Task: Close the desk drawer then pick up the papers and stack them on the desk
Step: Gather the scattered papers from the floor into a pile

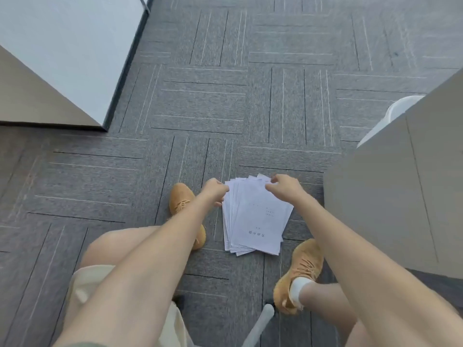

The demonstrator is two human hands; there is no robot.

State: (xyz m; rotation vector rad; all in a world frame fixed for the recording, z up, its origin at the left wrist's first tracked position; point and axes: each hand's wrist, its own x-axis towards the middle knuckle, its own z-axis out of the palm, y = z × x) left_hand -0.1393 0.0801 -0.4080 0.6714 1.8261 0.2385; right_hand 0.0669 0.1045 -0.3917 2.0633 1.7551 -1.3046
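Grey carpet tiles (225, 96) with thin pale and dark lines cover the floor across most of the view. A pale desk unit (406, 196) with a vertical panel seam fills the right side, and a white rounded object (390, 116) shows just behind its far edge. At upper left a white panel (70, 46) meets a beige surface (30, 101) at a corner.

The person's 2 bare legs reach down from the bottom of the view, with cream shorts (95, 284) over the left thigh. 2 tan laced shoes stand on the carpet: the left shoe (185, 209) just left of the papers, the right shoe (300, 271) near their lower right corner, with a white sock (299, 286) above it.

The papers (255, 221), a loosely fanned stack of white sheets with small printed text on the top sheet, lie flat on the carpet between the 2 shoes, beside the desk unit.

The left hand (214, 190) curls at the stack's upper left corner, fingers touching the edge. The right hand (283, 186) bends over the upper right corner, fingertips (269, 187) on the top sheets. Whether either hand actually pinches the sheets cannot be told.
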